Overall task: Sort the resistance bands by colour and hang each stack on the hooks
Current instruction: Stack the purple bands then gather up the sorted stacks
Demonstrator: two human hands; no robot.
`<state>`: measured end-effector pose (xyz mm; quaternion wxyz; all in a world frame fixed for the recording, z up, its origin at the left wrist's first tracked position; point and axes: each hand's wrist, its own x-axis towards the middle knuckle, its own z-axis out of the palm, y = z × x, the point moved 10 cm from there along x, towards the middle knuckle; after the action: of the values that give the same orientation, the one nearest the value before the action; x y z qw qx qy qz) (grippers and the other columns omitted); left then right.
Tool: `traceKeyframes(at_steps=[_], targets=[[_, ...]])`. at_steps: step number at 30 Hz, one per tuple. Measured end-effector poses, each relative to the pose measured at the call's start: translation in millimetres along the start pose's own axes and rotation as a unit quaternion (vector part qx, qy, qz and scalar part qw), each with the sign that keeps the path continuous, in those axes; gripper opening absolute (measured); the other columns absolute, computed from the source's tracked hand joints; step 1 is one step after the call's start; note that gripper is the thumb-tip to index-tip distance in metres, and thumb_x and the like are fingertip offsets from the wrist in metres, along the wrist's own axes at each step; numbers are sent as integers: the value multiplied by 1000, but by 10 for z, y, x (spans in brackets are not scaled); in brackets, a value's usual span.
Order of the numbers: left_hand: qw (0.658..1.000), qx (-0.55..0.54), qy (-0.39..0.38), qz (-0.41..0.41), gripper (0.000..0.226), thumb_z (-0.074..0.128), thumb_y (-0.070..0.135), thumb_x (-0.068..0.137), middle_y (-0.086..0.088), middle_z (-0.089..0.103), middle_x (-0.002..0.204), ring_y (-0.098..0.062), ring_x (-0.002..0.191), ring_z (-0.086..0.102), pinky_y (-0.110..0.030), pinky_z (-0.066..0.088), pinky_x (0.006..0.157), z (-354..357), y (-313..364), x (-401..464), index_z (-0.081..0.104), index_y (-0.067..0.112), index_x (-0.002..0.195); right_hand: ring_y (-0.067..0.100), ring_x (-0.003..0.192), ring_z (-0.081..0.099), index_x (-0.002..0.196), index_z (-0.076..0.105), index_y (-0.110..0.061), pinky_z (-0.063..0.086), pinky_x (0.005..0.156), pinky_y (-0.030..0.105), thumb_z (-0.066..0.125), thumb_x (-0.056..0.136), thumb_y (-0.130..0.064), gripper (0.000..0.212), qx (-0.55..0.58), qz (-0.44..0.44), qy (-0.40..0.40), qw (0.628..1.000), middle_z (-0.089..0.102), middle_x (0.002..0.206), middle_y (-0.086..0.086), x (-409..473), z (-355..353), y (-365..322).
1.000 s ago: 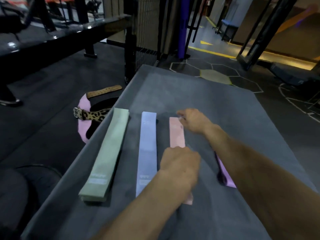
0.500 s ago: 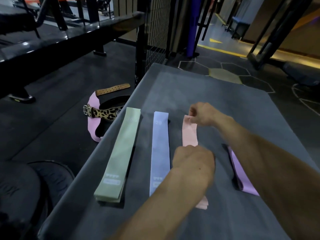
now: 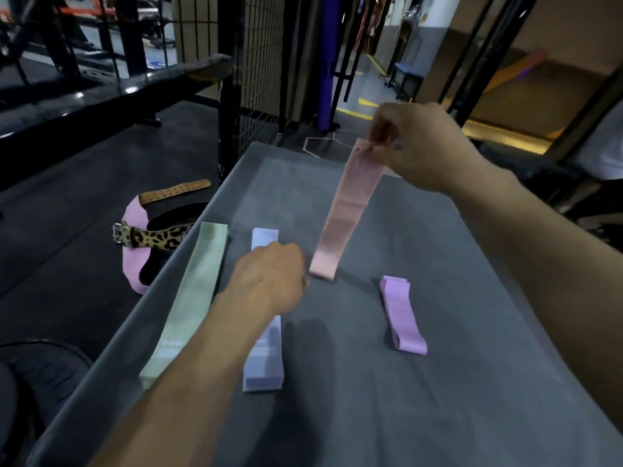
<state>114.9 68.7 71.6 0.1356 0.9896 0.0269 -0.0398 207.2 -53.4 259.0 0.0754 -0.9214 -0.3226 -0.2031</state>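
My right hand point(image 3: 414, 143) pinches the top end of a pink resistance band point(image 3: 347, 214) and holds it up over the grey table point(image 3: 371, 409). The band hangs down, and its lower end touches the tabletop. My left hand point(image 3: 269, 274) sits with curled fingers right beside that lower end. The back of the hand hides whether the fingers hold the band. A green stack point(image 3: 195, 298), a blue stack point(image 3: 265, 237) and a purple stack point(image 3: 401, 315) lie flat on the table. No hooks are in view.
On the floor left of the table lie a leopard-print belt point(image 3: 158, 239), a pink belt point(image 3: 131, 264) and a brown strap point(image 3: 175, 190). A wire-mesh panel point(image 3: 259, 79) stands behind the table's far left corner. A black bench point(image 3: 101, 96) runs along the left.
My right hand has lifted the far end of the pink band from the table up into the air. My left hand has stayed by the band's near end.
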Motion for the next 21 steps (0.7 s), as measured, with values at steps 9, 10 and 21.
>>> traceKeyframes(at_steps=[9,10,21], targets=[[999,21,-20,-13,15,56,26,93,-3,66,108,-28,94,65,-34,55,81,97,-140,-116,65,24,105,31,91,61,96,63,-25,51,74,41,66,88,-31,10,13,36,-75,996,67,94,3,-1061,422,-345],[999,25,-26,-4,16,55,22,91,-2,66,106,-28,92,65,-35,55,81,118,-129,-134,66,24,103,31,93,61,97,64,-26,51,77,42,66,89,-30,10,20,35,-89,995,67,95,4,-1254,547,-412],[964,20,-106,242,68,80,26,80,8,47,130,-19,120,45,-44,48,95,738,558,-486,47,35,139,22,90,59,99,66,-24,41,72,34,59,93,-29,11,38,33,-172,984,66,99,-5,-2377,826,-767]])
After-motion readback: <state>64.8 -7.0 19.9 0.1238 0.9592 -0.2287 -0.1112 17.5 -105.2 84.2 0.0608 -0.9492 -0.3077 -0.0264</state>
